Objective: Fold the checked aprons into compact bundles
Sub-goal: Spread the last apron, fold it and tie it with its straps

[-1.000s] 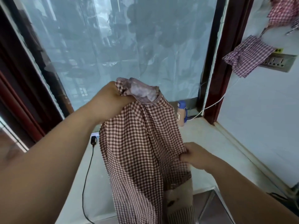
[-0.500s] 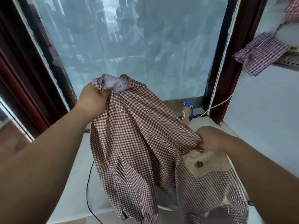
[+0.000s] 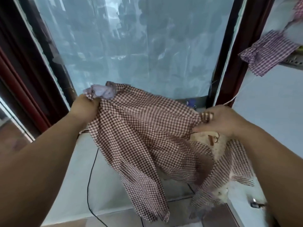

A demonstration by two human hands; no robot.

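A brown-and-white checked apron (image 3: 141, 131) hangs spread in the air between my two hands, in front of a frosted window. My left hand (image 3: 86, 106) grips its upper left corner, where a pale lilac bunch of cloth sticks out above the fist. My right hand (image 3: 220, 119) pinches the upper right edge, beside a beige patch with a small brown mark. The lower part of the apron drapes down toward the ledge in loose folds. A second checked apron (image 3: 267, 53) hangs at the upper right by the wall.
A dark red window frame (image 3: 229, 66) stands on both sides of the glass. A white ledge (image 3: 78, 185) lies below, with a black cable (image 3: 90, 181) running across it. A white wall (image 3: 270, 112) with a socket strip is on the right.
My hands have moved apart, the right one rising to the right, so the apron went from hanging bunched to stretched wide. The view tilted slightly downward.
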